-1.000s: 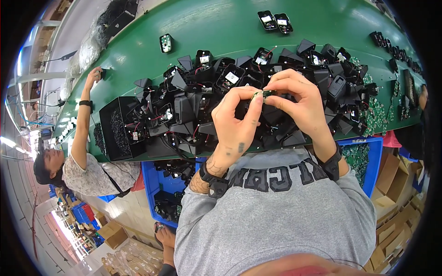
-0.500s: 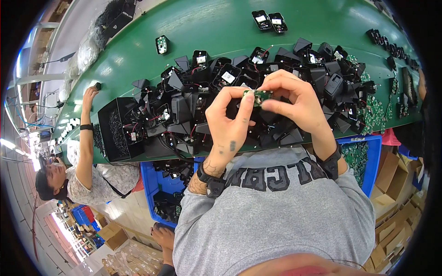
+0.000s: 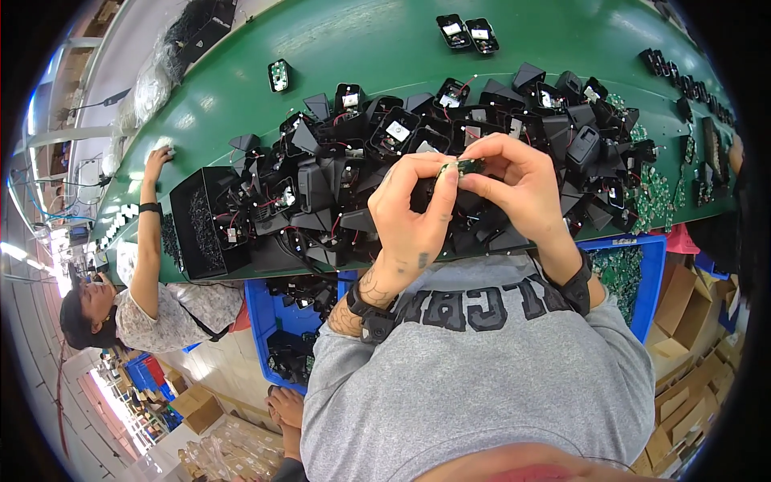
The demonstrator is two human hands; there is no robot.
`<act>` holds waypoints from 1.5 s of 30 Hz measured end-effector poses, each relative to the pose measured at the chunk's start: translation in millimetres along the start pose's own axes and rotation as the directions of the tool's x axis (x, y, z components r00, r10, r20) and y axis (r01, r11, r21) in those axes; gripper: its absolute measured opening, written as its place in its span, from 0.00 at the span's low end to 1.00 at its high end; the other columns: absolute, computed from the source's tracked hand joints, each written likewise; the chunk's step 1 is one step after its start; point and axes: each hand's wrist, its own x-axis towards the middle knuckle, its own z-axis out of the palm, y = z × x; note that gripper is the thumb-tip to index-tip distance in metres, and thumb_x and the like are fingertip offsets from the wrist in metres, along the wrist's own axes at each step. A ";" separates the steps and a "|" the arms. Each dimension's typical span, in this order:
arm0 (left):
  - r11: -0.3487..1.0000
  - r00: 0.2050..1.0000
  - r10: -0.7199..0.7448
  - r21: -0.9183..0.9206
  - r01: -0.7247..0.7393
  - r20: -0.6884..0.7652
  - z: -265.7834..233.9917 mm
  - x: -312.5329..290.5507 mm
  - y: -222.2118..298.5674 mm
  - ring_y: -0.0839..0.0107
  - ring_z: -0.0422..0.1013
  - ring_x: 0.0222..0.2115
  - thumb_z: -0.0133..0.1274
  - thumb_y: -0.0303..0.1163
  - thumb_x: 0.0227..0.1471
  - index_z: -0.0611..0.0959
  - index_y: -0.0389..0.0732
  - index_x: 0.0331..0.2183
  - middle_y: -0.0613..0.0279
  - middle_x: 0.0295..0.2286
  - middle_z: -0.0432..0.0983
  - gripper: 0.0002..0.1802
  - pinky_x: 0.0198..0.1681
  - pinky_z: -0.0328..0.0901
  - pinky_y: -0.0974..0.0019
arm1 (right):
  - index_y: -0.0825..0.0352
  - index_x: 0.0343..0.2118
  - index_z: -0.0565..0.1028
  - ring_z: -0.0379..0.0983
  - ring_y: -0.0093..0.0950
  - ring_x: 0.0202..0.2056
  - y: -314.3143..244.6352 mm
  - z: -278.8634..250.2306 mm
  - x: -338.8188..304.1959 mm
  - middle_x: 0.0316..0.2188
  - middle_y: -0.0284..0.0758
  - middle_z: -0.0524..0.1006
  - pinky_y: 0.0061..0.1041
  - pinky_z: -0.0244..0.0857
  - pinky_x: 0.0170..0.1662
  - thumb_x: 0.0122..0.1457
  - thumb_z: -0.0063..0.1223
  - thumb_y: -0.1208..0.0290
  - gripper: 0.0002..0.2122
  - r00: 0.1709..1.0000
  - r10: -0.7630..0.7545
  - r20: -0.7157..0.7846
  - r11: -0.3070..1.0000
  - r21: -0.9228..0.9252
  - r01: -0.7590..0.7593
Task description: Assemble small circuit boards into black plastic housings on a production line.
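Note:
A small green circuit board point(image 3: 471, 166) is held up between my two hands, above the near part of a heap of black plastic housings point(image 3: 321, 181). My left hand point(image 3: 411, 210) pinches its left end between thumb and fingers. At the other end, the fingertips and thumb of my right hand point(image 3: 522, 186) close on the board. It appears tilted, nearly edge-on, and the fingers cover part of it. Several housings in the heap lie open, with red wires and pale parts inside.
Loose green circuit boards point(image 3: 654, 197) lie right of the heap. A black bin point(image 3: 178, 233) of small dark parts stands left. Blue crates point(image 3: 261, 337) sit below the table edge. At left, a co-worker's hand point(image 3: 158, 163) reaches onto the green table point(image 3: 337, 48), holding something pale.
My hands have shifted slightly right, and the board has tipped from showing its face to nearly edge-on. The co-worker's hand now holds a pale item instead of a dark one.

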 end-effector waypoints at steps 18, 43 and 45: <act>0.714 0.852 -0.304 -0.490 0.500 0.426 -23.0 19.8 -9.4 0.72 0.71 0.39 0.63 0.23 0.40 0.69 0.39 0.45 0.58 0.41 0.69 0.29 0.28 0.75 0.70 | 0.69 0.50 0.67 0.73 0.18 0.34 -0.1 -31.8 11.7 0.32 0.30 0.76 0.17 0.67 0.35 0.55 0.56 0.77 0.19 0.993 0.071 0.098 0.959 0.268 -0.095; 0.836 0.808 -0.334 -0.244 0.491 0.485 -14.3 16.9 1.1 0.74 0.68 0.43 0.50 0.19 0.43 0.72 0.36 0.49 0.64 0.46 0.65 0.27 0.37 0.69 0.73 | 0.70 0.43 0.69 0.74 0.20 0.31 6.2 -21.9 5.4 0.31 0.34 0.76 0.18 0.68 0.32 0.53 0.57 0.81 0.15 1.000 0.006 -0.021 0.975 0.222 -0.001; 0.883 0.835 -0.259 -0.231 0.408 0.485 -13.6 14.5 -10.1 0.74 0.68 0.44 0.51 0.19 0.43 0.72 0.36 0.49 0.64 0.45 0.65 0.27 0.41 0.67 0.72 | 0.71 0.43 0.69 0.74 0.20 0.32 2.2 -21.3 4.9 0.33 0.35 0.76 0.18 0.69 0.33 0.52 0.57 0.82 0.14 1.000 -0.011 -0.023 0.973 0.232 0.016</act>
